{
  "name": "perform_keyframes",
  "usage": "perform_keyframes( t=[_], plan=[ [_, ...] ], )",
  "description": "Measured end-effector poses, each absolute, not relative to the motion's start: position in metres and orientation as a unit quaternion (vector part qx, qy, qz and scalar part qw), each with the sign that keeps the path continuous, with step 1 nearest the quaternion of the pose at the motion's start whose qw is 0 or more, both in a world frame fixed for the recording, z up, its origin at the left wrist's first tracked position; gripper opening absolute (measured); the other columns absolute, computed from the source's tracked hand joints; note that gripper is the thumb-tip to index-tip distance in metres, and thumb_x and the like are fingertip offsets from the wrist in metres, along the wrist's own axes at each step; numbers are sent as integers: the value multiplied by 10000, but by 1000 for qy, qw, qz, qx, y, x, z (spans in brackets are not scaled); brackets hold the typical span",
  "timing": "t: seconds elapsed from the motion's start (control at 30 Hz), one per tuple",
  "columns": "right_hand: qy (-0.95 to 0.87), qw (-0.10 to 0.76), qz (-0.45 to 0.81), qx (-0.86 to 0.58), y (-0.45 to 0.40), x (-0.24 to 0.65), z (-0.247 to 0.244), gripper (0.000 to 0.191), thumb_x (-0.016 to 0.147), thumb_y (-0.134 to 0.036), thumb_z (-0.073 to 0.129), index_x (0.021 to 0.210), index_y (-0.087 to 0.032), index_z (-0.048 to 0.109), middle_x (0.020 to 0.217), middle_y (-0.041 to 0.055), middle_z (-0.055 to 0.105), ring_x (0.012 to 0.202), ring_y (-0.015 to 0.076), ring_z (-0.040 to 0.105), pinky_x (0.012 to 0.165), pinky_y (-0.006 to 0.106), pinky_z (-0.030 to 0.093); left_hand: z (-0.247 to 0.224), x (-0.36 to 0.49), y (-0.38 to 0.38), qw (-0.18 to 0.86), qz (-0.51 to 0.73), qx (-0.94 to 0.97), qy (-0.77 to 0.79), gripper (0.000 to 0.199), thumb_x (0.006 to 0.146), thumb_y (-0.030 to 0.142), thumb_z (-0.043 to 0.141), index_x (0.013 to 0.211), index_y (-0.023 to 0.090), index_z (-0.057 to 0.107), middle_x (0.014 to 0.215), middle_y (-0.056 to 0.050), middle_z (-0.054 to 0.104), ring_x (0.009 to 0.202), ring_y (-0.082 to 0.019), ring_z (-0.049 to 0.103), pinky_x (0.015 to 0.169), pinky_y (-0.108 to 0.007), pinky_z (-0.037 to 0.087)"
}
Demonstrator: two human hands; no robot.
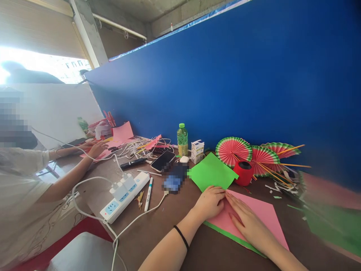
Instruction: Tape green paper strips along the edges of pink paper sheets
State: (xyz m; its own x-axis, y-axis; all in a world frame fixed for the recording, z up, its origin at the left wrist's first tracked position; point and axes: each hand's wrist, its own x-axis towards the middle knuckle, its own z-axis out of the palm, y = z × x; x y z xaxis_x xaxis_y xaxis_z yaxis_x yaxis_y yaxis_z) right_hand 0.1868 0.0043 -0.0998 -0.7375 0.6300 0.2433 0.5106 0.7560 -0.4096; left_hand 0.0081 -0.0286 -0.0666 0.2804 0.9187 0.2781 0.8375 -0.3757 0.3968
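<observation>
My left hand rests on the upper edge of a sheet of pink paper, its fingers bent and together, with the thumb tucked beside them. Beside it, my right hand lies flat on the same sheet, fingers stretched and thumb apart; its fingertips meet those of my left hand. Green paper juts out beyond my fingertips, and a green strip also shows along the pink sheet's near edge. How the sheets are layered under my hands is hidden.
Behind the paper are a red round object, watermelon-patterned paper fans, a small box and a bottle. Phones, a marker and a power strip lie left. Another person's hands handle paper further left.
</observation>
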Motion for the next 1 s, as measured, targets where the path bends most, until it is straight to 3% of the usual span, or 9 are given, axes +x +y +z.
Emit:
perform_keyframes(
  t=[0.73, 1.0],
  plan=[
    [-922, 164, 156, -313, 4, 185, -91, 532, 870, -295, 316, 1348, -82, 413, 1414, 112, 359, 1301, 221, 350, 1075, 431, 321, -70, 7, -27, 74, 235, 799, 549, 345, 807, 133, 443, 1105, 152, 617, 1239, -75, 588, 1212, -184, 469, 1060, -371, 320],
    [-919, 177, 165, -311, 4, 186, -90, 518, 875, -305, 327, 1346, -113, 424, 1405, 105, 378, 1292, 224, 366, 1064, 439, 338, -68, 9, -28, 79, 237, 793, 555, 336, 805, 135, 438, 1083, 140, 627, 1235, -73, 592, 1206, -186, 474, 1058, -366, 323]
  ],
)
